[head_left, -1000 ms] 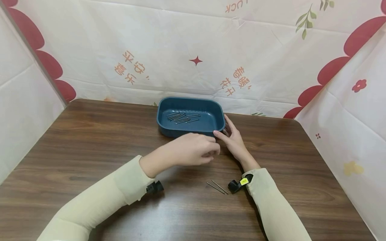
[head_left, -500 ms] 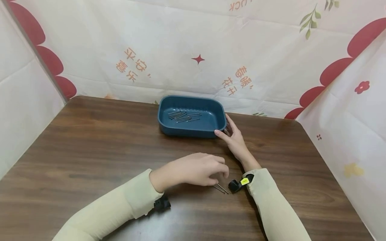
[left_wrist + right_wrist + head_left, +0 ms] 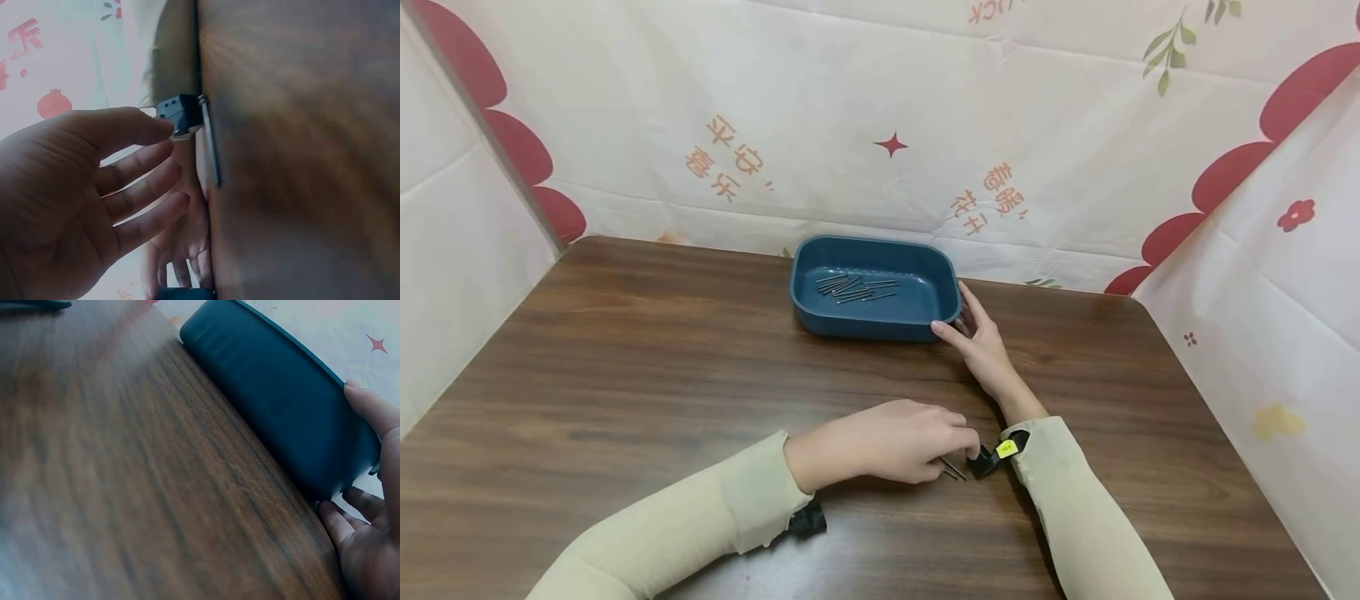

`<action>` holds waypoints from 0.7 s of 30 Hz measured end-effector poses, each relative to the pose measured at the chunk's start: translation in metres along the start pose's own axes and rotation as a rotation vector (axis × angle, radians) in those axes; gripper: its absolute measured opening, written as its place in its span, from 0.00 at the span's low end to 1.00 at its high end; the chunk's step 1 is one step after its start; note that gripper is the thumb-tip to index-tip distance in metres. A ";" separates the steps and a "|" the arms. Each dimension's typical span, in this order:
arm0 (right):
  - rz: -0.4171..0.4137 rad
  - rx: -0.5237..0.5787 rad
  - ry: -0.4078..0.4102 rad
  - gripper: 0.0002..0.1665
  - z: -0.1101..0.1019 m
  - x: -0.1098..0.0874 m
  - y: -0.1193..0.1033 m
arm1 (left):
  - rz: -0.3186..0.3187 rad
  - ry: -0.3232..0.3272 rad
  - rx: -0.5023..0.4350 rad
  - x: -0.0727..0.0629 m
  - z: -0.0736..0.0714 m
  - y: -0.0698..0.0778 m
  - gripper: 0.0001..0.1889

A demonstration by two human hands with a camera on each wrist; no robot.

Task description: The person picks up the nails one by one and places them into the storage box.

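Observation:
My left hand (image 3: 910,442) hovers low over the table, its fingers loosely bent right by two thin metal nails (image 3: 953,470), which it partly hides in the head view. In the left wrist view, the left hand (image 3: 94,181) has nothing between its thumb and fingers, and a nail (image 3: 211,144) lies just beyond the fingertips. At the far middle of the table, my right hand (image 3: 988,354) holds the near right corner of a blue rectangular container (image 3: 872,327). Its thumb (image 3: 369,403) is on the rim, with the other fingers round the side. Several similar nails (image 3: 850,287) lie inside the container.
The wooden table (image 3: 662,375) runs back to a printed white cloth (image 3: 820,125), with cloth on both sides too. A black wrist camera (image 3: 985,461) on the right arm sits close beside the two loose nails and the left fingertips.
My left hand has moved down from in front of the container to the two loose nails on the table. The right hand has kept its place on the container.

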State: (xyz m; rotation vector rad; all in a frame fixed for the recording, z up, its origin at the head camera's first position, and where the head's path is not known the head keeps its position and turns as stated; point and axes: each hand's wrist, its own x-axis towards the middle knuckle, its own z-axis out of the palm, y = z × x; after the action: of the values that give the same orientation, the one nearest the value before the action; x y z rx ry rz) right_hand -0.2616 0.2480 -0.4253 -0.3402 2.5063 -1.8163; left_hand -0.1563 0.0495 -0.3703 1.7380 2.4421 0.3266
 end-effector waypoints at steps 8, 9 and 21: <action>0.002 0.002 0.011 0.49 0.002 0.002 0.002 | 0.011 0.005 0.082 0.001 0.009 0.003 0.09; 0.001 0.000 0.013 0.49 0.002 0.002 0.001 | 0.011 0.004 0.091 0.001 0.010 0.004 0.08; 0.006 -0.003 0.014 0.49 0.001 0.002 -0.002 | 0.022 0.029 0.127 0.002 0.017 0.003 0.08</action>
State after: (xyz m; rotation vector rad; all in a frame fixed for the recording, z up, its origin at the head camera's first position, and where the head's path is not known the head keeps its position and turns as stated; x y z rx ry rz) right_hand -0.2632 0.2460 -0.4239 -0.3215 2.5166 -1.8189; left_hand -0.1500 0.0540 -0.3863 1.8226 2.5173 0.2041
